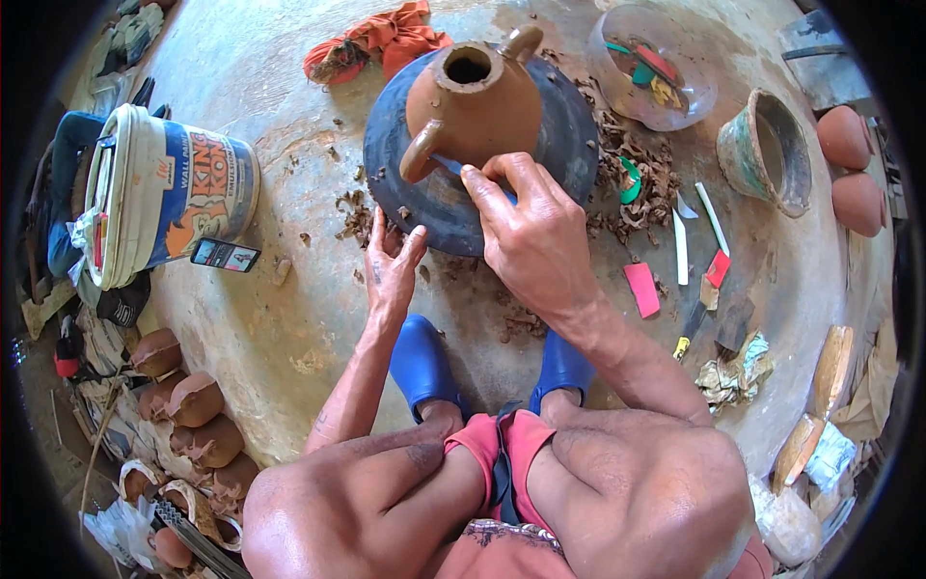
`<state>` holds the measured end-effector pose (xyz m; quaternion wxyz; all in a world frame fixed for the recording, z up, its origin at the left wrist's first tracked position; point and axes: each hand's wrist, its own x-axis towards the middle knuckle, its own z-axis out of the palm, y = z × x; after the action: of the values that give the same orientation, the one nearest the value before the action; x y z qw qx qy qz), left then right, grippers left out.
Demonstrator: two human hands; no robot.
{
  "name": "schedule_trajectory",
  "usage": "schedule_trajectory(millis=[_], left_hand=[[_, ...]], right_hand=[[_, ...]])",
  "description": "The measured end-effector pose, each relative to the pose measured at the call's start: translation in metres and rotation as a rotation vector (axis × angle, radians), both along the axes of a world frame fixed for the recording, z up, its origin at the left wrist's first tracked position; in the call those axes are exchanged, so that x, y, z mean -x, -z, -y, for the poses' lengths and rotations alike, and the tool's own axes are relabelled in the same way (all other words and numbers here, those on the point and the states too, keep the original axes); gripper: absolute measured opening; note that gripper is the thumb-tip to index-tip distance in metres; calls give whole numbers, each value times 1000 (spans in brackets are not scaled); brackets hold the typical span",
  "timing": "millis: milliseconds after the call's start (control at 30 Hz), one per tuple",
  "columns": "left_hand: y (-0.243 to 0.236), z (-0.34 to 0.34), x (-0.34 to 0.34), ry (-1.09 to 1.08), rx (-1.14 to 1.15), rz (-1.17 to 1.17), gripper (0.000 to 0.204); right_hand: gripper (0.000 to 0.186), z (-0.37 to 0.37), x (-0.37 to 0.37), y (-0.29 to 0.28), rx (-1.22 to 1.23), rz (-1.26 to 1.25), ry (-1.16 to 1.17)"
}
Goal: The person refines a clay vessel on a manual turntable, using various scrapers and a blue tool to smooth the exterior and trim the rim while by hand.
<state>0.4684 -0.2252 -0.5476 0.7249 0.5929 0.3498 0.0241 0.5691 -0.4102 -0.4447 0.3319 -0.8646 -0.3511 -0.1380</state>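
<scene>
A brown clay pot with a narrow round mouth and two loop handles stands on a dark round turntable. My right hand is closed on a thin blue tool in a pinch between thumb and fingers. The tool's tip reaches the foot of the near-left handle; its exact shape is mostly hidden by my fingers. At the turntable's near-left edge is my left hand, fingers and thumb apart, fingertips touching the rim.
Clay shavings lie right of the turntable, beside a clear bowl of coloured scraps. An orange cloth lies behind. A paint bucket and phone stand left; a worn pot and white strips lie right.
</scene>
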Motion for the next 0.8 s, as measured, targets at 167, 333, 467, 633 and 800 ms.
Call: schedule_trajectory(millis=[167,333,467,633,800], left_hand=[[8,-8,5,35,-159,108,91],[-33,-3,-11,-30,-276,295,77],[-50,-5,-21,28,-665,417,64],[-57,0,-29,22,-797,375,48],[-61,3,-38,-16,-819,361,37]], right_hand=[[33,-1,3,-4,-4,6,12],[29,-9,2,1,104,35,-12],[20,-17,3,-10,169,-58,11],[14,-14,-8,-13,123,-202,-9],[12,-10,-15,-2,-52,-325,-27]])
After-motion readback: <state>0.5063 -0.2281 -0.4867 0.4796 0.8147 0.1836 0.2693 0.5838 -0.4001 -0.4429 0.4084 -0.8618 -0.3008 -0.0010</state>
